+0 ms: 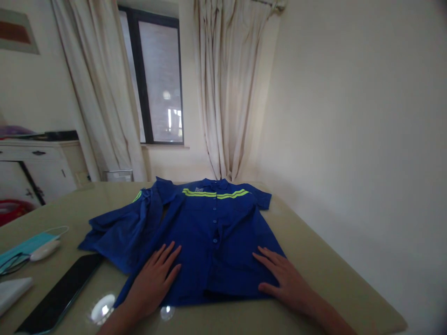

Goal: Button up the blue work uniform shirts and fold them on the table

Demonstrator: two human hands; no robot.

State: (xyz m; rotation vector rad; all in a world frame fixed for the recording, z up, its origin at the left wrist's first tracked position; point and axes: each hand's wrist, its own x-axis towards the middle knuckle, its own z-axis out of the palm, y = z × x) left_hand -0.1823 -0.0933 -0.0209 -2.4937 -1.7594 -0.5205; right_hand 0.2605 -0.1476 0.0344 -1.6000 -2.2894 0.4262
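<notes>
A blue short-sleeved work shirt [213,232] with yellow-green reflective stripes lies front up and buttoned on the beige table [314,260]. Its collar points away from me. The shirt's left part is bunched into folds at the side. My left hand [155,279] lies flat on the shirt's lower left, fingers stretched out. My right hand [284,277] rests flat on the lower right hem, fingers spread.
At the table's left lie a black phone [64,293], a light blue face mask [26,249], a small white oval object [44,250] and a white box corner [12,291]. A white cabinet [38,170], curtains and a window stand behind. A wall runs along the right.
</notes>
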